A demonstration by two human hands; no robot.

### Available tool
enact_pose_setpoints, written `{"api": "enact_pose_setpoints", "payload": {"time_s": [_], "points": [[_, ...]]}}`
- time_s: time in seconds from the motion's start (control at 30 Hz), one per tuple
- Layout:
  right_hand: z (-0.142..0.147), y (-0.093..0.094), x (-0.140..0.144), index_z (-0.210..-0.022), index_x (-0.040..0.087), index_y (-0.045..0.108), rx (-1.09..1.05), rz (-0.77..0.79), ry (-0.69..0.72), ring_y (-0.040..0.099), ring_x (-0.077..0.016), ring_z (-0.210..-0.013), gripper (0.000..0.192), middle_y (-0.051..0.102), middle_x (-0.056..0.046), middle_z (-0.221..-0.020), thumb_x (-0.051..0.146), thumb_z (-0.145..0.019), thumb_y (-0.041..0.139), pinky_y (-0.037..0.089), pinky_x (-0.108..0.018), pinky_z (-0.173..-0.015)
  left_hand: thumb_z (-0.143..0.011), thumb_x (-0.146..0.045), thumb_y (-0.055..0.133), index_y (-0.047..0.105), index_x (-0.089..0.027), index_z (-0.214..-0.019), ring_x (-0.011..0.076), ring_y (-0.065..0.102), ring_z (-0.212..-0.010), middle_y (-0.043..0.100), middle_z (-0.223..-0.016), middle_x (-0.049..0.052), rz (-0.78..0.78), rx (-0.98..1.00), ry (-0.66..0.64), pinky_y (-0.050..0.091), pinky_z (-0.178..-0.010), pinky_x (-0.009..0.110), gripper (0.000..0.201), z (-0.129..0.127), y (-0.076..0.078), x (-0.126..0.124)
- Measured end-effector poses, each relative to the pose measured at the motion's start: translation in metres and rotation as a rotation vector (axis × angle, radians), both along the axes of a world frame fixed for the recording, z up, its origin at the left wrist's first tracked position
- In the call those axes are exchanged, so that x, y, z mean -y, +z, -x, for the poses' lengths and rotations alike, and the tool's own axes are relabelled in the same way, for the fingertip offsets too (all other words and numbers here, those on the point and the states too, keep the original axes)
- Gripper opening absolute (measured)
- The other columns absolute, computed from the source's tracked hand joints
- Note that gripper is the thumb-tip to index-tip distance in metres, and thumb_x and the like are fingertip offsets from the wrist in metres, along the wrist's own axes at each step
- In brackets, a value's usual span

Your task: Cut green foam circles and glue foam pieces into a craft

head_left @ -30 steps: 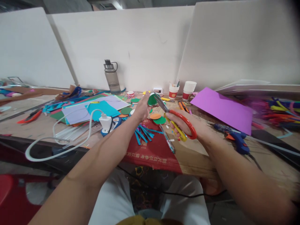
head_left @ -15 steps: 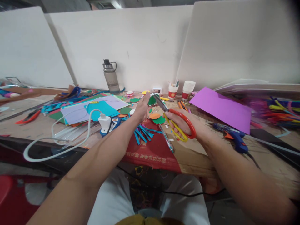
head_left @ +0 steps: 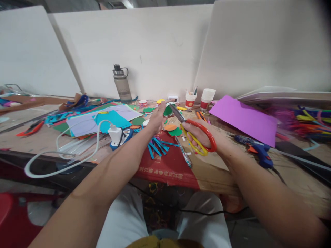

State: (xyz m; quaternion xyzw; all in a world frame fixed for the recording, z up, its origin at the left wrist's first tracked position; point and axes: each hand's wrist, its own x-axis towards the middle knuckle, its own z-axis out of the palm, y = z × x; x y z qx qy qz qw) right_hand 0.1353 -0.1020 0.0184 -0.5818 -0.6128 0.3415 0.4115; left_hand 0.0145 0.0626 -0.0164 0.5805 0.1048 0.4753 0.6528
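Note:
My left hand (head_left: 156,119) holds a green paper piece (head_left: 168,111) up above the table, pinched at its left edge. My right hand (head_left: 201,136) grips scissors with red and yellow handles (head_left: 200,136); their blades (head_left: 177,113) meet the green piece at its right side. Below the hands lie orange and green paper circles (head_left: 173,130), blue paper strips (head_left: 157,146) and a pen (head_left: 183,155) on a red sheet (head_left: 168,165).
A stack of coloured paper (head_left: 100,119) and a white charger with cable (head_left: 115,132) lie left. A water bottle (head_left: 121,84) stands at the back wall, paper cups (head_left: 204,98) beside it. A purple sheet (head_left: 244,119), a blue glue gun (head_left: 260,151) and pipe cleaners (head_left: 310,120) are right.
Both hands have stayed nearly in place, with the scissors still at the green piece. The view has shifted very slightly.

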Motion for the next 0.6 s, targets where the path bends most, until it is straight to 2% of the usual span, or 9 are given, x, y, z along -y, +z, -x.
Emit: {"api": "enact_pose_setpoints", "payload": {"time_s": [0.1, 0.3, 0.5, 0.6], "points": [[0.0003, 0.0012, 0.0005, -0.069, 0.023, 0.044, 0.006, 0.019, 0.014, 0.049, -0.0122, -0.037, 0.042, 0.048, 0.004, -0.048, 0.058, -0.092, 0.044, 0.039, -0.025, -0.036, -0.089, -0.056, 0.053, 0.068, -0.020, -0.114, 0.0249, 0.061, -0.117, 0.070, -0.116, 0.011, 0.002, 0.007, -0.011, 0.049, -0.097, 0.038, 0.047, 0.0000, -0.0013, -0.0012], [0.0036, 0.0070, 0.0034, -0.067, 0.022, 0.044, 0.050, 0.027, -0.033, 0.050, -0.0104, -0.037, 0.032, 0.049, 0.004, -0.051, 0.041, -0.094, 0.045, 0.039, -0.022, -0.036, -0.088, -0.054, 0.055, 0.069, -0.020, -0.112, 0.0251, 0.061, -0.118, 0.071, -0.116, 0.011, 0.058, 0.020, -0.007, 0.048, -0.099, 0.039, 0.045, -0.0007, 0.0008, 0.0031], [0.0039, 0.0057, 0.0013, -0.068, 0.022, 0.044, 0.003, 0.072, -0.055, 0.047, -0.0094, -0.034, 0.030, 0.049, 0.004, -0.053, 0.042, -0.091, 0.049, 0.035, -0.022, -0.032, -0.088, -0.053, 0.056, 0.070, -0.020, -0.111, 0.0251, 0.059, -0.121, 0.071, -0.116, 0.011, 0.102, 0.018, -0.004, 0.049, -0.098, 0.037, 0.043, -0.0008, 0.0010, 0.0034], [0.0037, 0.0030, -0.0010, -0.075, 0.022, 0.047, -0.022, 0.102, -0.071, 0.052, -0.0112, -0.039, 0.026, 0.048, 0.004, -0.057, 0.044, -0.088, 0.054, 0.039, -0.022, -0.032, -0.088, -0.055, 0.055, 0.068, -0.019, -0.113, 0.0250, 0.060, -0.120, 0.069, -0.119, 0.011, 0.065, 0.026, -0.008, 0.048, -0.098, 0.037, 0.046, -0.0003, 0.0016, 0.0031]]}}
